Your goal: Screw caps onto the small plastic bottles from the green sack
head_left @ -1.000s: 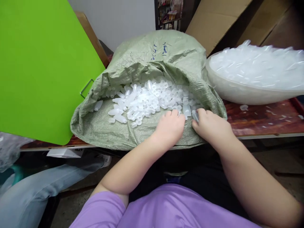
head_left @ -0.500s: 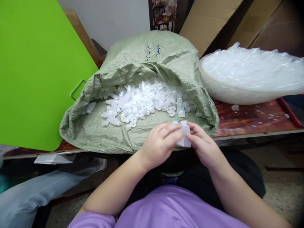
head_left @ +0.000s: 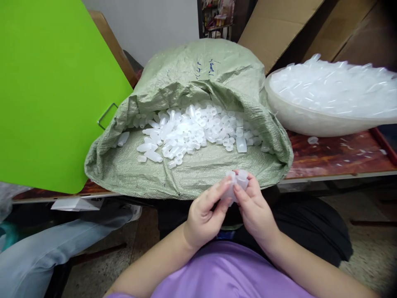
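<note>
In front of the sack's mouth, my left hand (head_left: 204,215) and my right hand (head_left: 257,211) meet, both closed. Between the left fingers and thumb is a small translucent white plastic bottle (head_left: 230,193), partly covered by them. A second translucent plastic piece (head_left: 242,177), seemingly another small bottle, shows in my right fingers, close against the first. Just beyond, a pale green woven sack (head_left: 201,178) lies on its side with its mouth open towards me. Inside it lies a loose heap of small translucent plastic bottles (head_left: 189,134).
A large translucent basin (head_left: 310,120), heaped with clear plastic pieces, stands right on the reddish table (head_left: 347,155). A green board (head_left: 58,95) with a metal loop leans at left. Cardboard (head_left: 279,29) stands behind. Another person's jeans-clad leg (head_left: 62,248) is at lower left.
My hands have come slightly down towards my body, and the plastic pieces between them are turned differently. The left fingers now pinch instead of lying over the front. The whole view has shifted slightly.
</note>
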`<state>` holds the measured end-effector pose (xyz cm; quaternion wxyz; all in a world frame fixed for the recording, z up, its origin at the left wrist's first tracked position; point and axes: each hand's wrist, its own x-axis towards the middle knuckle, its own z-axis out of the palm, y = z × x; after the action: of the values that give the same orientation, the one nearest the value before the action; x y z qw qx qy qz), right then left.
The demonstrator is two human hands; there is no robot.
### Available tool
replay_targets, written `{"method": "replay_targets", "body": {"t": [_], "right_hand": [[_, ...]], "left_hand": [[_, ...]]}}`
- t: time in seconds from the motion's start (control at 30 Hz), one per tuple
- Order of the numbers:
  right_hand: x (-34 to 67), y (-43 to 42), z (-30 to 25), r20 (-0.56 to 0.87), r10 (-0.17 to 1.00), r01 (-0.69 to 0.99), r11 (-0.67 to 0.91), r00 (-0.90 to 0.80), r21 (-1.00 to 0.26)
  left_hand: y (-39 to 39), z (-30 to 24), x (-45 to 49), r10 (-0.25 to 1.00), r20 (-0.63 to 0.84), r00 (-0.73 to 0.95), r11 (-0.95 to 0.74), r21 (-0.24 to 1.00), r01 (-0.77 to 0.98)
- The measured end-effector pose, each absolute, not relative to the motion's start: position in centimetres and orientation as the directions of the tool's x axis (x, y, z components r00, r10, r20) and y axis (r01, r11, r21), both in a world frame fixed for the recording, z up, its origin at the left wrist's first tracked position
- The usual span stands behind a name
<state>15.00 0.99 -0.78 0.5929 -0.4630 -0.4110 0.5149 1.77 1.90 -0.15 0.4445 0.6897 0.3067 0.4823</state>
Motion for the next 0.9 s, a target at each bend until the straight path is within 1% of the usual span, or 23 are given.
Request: {"method": "replay_targets", "body": {"t": [0.07, 0.1, 0.17, 0.2, 0.27, 0.33, 0.4, 0.47, 0.53, 0.57, 0.63, 0.67, 0.7, 0.73, 0.77, 0.8, 0.83, 0.9], "right_hand": [[14.9, 0.5, -1.2, 0.081, 0.987, -0.115, 0.098, 0.14, -0.989], [14.8, 0.3, -1.4, 0.099, 0.987, -0.069, 0.109, 0.124, -0.992], [14.6, -0.1, -1.7, 0.123, 0.988, -0.004, 0.124, 0.088, -0.992], [14.4, -0.2, -1.9, 0.132, 0.989, 0.014, 0.131, 0.065, -0.991], [14.1, -0.4, -2.0, 0.143, 0.99, 0.011, 0.143, 0.0, -0.99], [13.7, -0.5, -2.0, 0.142, 0.986, -0.023, 0.14, -0.083, -0.99], [13.7, -0.4, -1.8, 0.15, 0.976, -0.029, 0.147, -0.16, -0.989], [14.0, -0.3, -1.4, 0.173, 0.961, 0.076, 0.193, -0.214, -0.978], [14.6, -0.1, -0.9, 0.185, 0.946, 0.251, 0.253, -0.266, -0.934], [14.9, 0.1, -0.6, 0.193, 0.935, 0.325, 0.29, -0.299, -0.9], [15.7, 1.1, 0.4, 0.232, 0.911, 0.404, 0.365, -0.341, -0.839], [16.1, 1.9, 0.9, 0.262, 0.909, 0.437, 0.389, -0.323, -0.811], [16.6, 2.8, 1.5, 0.29, 0.918, 0.497, 0.39, -0.27, -0.775], [17.1, 4.0, 2.0, 0.307, 0.933, 0.582, 0.358, -0.188, -0.73], [17.6, 5.3, 2.5, 0.305, 0.948, 0.695, 0.28, -0.092, -0.662], [18.2, 6.7, 2.9, 0.292, 0.956, 0.812, 0.174, -0.004, -0.557], [18.7, 8.0, 3.2, 0.259, 0.965, 0.89, 0.079, 0.046, -0.45], [19.5, 10.4, 3.5, 0.189, 0.978, 0.969, -0.046, 0.093, -0.242]], "left_hand": [[1.8, -0.4, 2.0, 0.905, 0.277, 0.323, -0.251, 0.961, -0.119], [1.8, -0.3, 2.0, 0.913, 0.211, 0.348, -0.166, 0.974, -0.154], [2.0, 0.0, 1.7, 0.895, 0.106, 0.433, -0.041, 0.987, -0.155], [2.0, 0.3, 1.6, 0.879, 0.078, 0.471, -0.02, 0.992, -0.127], [2.1, 0.7, 1.3, 0.852, 0.064, 0.519, -0.052, 0.998, -0.037], [2.0, 0.8, 1.2, 0.85, 0.082, 0.52, -0.115, 0.993, 0.03], [1.8, 0.7, 1.3, 0.864, 0.087, 0.496, -0.12, 0.992, 0.034], [1.6, 0.5, 1.6, 0.883, 0.048, 0.467, -0.035, 0.999, -0.035], [1.5, 0.1, 1.7, 0.903, -0.01, 0.43, 0.083, 0.985, -0.149], [1.5, 0.0, 1.8, 0.917, -0.039, 0.397, 0.134, 0.968, -0.213], [1.7, -0.2, 1.7, 0.949, -0.106, 0.296, 0.201, 0.929, -0.31], [1.9, -0.3, 1.6, 0.959, -0.146, 0.242, 0.223, 0.916, -0.332], [2.0, -0.3, 1.4, 0.961, -0.187, 0.203, 0.248, 0.907, -0.34], [2.2, -0.2, 1.1, 0.956, -0.225, 0.189, 0.279, 0.899, -0.337], [2.2, -0.2, 0.8, 0.947, -0.255, 0.197, 0.309, 0.892, -0.33], [2.2, -0.1, 0.4, 0.935, -0.275, 0.223, 0.338, 0.884, -0.324], [2.1, 0.0, 0.0, 0.924, -0.285, 0.257, 0.359, 0.877, -0.319], [1.7, 0.2, -0.8, 0.904, -0.288, 0.315, 0.385, 0.869, -0.311]]}}
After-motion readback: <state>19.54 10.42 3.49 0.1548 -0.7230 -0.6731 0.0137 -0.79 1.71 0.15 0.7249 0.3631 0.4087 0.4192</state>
